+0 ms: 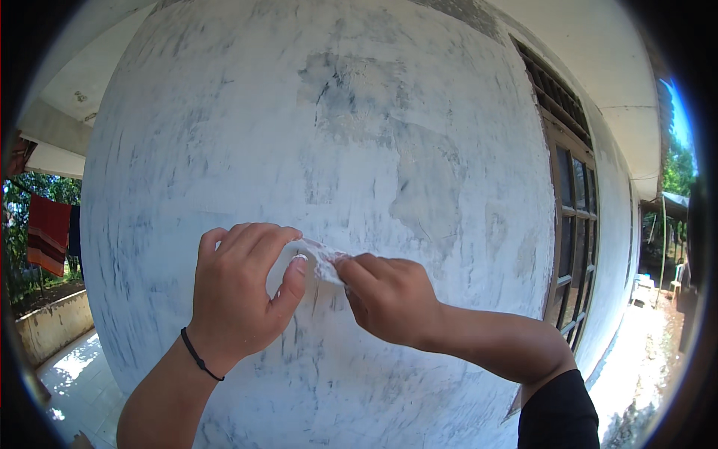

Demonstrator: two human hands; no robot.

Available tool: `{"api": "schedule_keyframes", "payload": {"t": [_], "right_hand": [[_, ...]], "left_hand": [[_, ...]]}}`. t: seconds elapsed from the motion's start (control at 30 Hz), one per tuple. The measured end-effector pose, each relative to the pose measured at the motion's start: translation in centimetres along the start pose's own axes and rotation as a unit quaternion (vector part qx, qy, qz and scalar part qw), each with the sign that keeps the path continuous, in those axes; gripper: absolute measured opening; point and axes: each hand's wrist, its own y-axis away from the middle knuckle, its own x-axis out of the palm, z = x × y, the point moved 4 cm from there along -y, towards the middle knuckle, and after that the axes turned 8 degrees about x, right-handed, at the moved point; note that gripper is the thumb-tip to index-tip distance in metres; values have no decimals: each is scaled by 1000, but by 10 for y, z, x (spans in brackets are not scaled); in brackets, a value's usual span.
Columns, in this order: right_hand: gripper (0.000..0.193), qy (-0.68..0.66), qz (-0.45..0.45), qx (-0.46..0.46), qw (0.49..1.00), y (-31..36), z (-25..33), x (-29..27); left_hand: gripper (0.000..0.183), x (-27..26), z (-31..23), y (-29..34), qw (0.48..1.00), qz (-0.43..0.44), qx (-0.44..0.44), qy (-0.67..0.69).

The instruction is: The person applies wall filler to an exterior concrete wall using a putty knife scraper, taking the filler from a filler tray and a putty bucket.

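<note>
A thin, pale, partly see-through piece (pixel 323 257) smeared with white paste is pinched in my right hand (pixel 393 299); its exact kind is not clear. It slants up and left from that grip. My left hand (pixel 243 288) is beside it, fingers bent and thumb held apart. The left index fingertip reaches the piece's upper end, and white paste marks the left thumb tip. Both hands are in front of a wall (pixel 247 142) covered in streaky white over grey. Bare grey-beige patches (pixel 426 183) show in the coating above and right of my hands.
To the right, a wooden-framed window (pixel 572 202) with small panes and a slatted vent is set in the wall. A red striped cloth (pixel 48 232) hangs at far left, above a low wall (pixel 56 325). Pale floor tiles (pixel 86 382) lie at lower left.
</note>
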Motion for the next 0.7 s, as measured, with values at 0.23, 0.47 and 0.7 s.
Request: {"api": "schedule_keyframes", "payload": {"t": [0.23, 0.47, 0.7], "right_hand": [[17, -256, -132, 293, 912, -159, -86, -18], [25, -74, -170, 417, 890, -192, -194, -34], [27, 109, -129, 452, 876, -158, -263, -106]], "left_hand": [[21, -7, -13, 4, 995, -93, -6, -27], [21, 8, -30, -3, 995, -86, 27, -42], [22, 11, -9, 18, 988, -45, 83, -123]]}}
